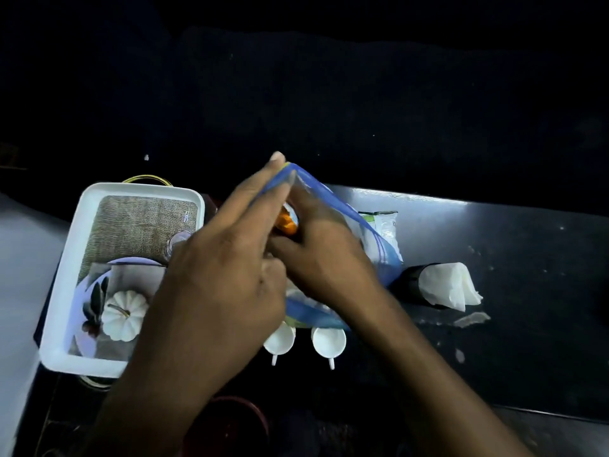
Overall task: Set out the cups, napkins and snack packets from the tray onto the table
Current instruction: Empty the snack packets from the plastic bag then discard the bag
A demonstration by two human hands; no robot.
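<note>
A clear plastic bag with blue edges [333, 206] is held up over the dark table [494, 245]. My left hand [224, 258] pinches its top rim. My right hand [316, 245] reaches into the bag and closes on an orange snack packet [287, 222]. Two white cups [280, 339] [329, 341] stand on the table just below the bag, handles toward me. A green-and-white snack packet [384, 222] lies behind the bag. White napkins [451, 285] stick out of a dark holder at the right. The white tray [66, 291] sits at the left.
In the tray lie a burlap mat [141, 225], a small glass [179, 240] and a plate [89, 291] with a white mini pumpkin [123, 315]. A dark red bowl [230, 420] sits near the front edge. Paper scraps [471, 319] lie right of the cups.
</note>
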